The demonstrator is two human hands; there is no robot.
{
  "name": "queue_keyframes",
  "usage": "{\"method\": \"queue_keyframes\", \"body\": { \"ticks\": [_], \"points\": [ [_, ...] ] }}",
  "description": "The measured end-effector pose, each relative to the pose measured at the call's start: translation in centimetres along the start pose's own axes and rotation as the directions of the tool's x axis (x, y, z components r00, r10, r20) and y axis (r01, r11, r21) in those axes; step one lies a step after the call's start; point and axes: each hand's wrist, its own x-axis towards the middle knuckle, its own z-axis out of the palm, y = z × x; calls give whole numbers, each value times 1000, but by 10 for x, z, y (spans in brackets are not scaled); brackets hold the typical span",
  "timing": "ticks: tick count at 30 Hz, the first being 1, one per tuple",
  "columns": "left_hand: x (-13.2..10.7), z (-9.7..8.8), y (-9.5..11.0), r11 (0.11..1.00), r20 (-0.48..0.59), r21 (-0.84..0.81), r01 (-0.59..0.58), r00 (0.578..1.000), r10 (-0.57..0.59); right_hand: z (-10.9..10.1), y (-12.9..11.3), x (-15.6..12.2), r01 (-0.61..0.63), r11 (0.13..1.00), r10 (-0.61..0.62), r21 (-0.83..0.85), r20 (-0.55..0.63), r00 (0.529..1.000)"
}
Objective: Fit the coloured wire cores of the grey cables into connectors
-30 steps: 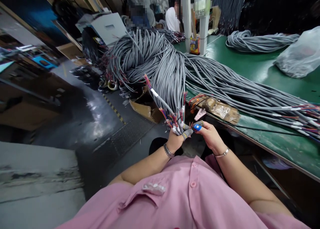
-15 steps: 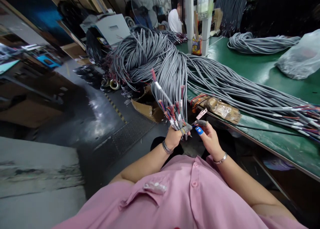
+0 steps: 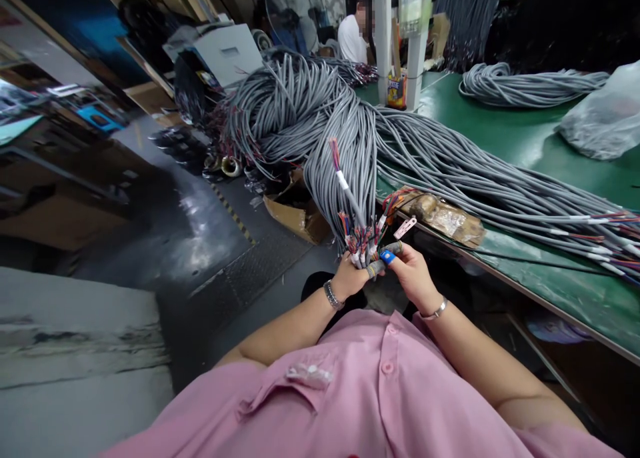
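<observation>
My left hand (image 3: 351, 278) is closed around a bunch of grey cables (image 3: 361, 253), whose stripped ends fan upward in red, blue and orange wires. White bands circle the cables below the bare wires. One cable (image 3: 351, 193) stands higher than the others. Close against the left fingertips, my right hand (image 3: 414, 279) pinches thin wires at the bunch's right side; the fingers partly hide them. Blue tape (image 3: 387, 257) wraps the right thumb, and grey coverings with yellow edging sit on fingers of both hands.
A large heap of grey cables (image 3: 295, 105) hangs over the table's end, and more run along the green table (image 3: 540, 271). A taped brown block (image 3: 445, 218) lies near its edge. Below is an open cardboard box (image 3: 295, 215). A person in white (image 3: 353, 39) is at the back.
My right hand has moved left, up against the left hand. The bunch's wire ends have shifted right, and the tall cable now leans less far left.
</observation>
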Motion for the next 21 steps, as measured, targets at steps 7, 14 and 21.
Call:
{"method": "queue_keyframes", "body": {
  "ticks": [7,14,21],
  "points": [
    [5,9,-6,984,-104,-180,-9,995,-10,-1,2,5,10,999,-11,-31,-46,999],
    [9,17,-11,955,-220,-297,-4,973,-65,-2,10,10,-11,999,14,35,-78,997],
    [11,20,-8,937,-298,-348,6,947,-117,-8,15,12,-7,1000,10,19,-137,991]
  ]
}}
